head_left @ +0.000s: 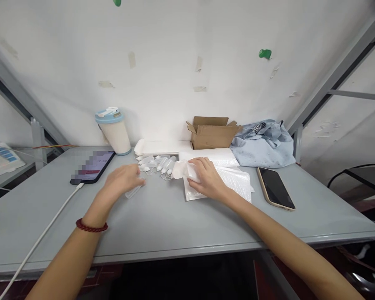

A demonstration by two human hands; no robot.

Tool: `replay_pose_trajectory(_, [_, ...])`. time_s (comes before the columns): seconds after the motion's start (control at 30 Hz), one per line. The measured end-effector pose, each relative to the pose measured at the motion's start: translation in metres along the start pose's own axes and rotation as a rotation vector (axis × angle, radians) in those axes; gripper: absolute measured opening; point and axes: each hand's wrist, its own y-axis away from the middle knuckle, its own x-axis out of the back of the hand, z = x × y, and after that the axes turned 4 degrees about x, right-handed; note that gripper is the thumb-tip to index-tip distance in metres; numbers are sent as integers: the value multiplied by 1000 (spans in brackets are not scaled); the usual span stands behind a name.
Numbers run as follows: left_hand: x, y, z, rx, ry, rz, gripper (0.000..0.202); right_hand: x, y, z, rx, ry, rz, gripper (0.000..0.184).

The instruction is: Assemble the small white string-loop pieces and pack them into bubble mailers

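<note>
My left hand (122,179), a red bead bracelet on its wrist, curls over a small clear plastic tube (133,191) lying on the grey table (162,221). My right hand (206,177) grips the open end of a white bubble mailer (183,170), resting on a stack of white bubble mailers (234,181). Between and behind the hands lies a cluster of several small clear tubes with white caps (158,163).
A phone (93,166) on a white charging cable (43,235) lies at the left, another phone (275,188) at the right. A lidded cup (114,131), flat white packets (159,147), an open cardboard box (213,132) and a blue cloth bag (264,143) line the wall.
</note>
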Motion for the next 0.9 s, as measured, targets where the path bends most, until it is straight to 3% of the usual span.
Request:
replay_pose_trajectory(0.1, [-1, 3, 1, -50, 124, -136, 14, 0, 0, 0, -7, 4, -11, 42])
replay_pose_trajectory(0.2, [5, 12, 19, -94, 428, -237, 18, 0, 0, -1, -9, 1, -17, 42])
replay_pose_trajectory(0.33, [14, 22, 41, -99, 808, -97, 32, 0, 0, -1, -26, -2, -29, 44])
replay_pose_trajectory(0.43, [12, 24, 46, -96, 972, -42, 38, -1, 0, 0, -35, 0, -32, 45])
replay_pose_trajectory(0.67, [-13, 27, 56, -114, 1064, -147, 35, -2, 1, 0, -22, 9, -29, 44])
replay_pose_trajectory(0.9, [-28, 32, 62, -153, 934, -283, 25, -2, 0, 0, -41, -11, -29, 45])
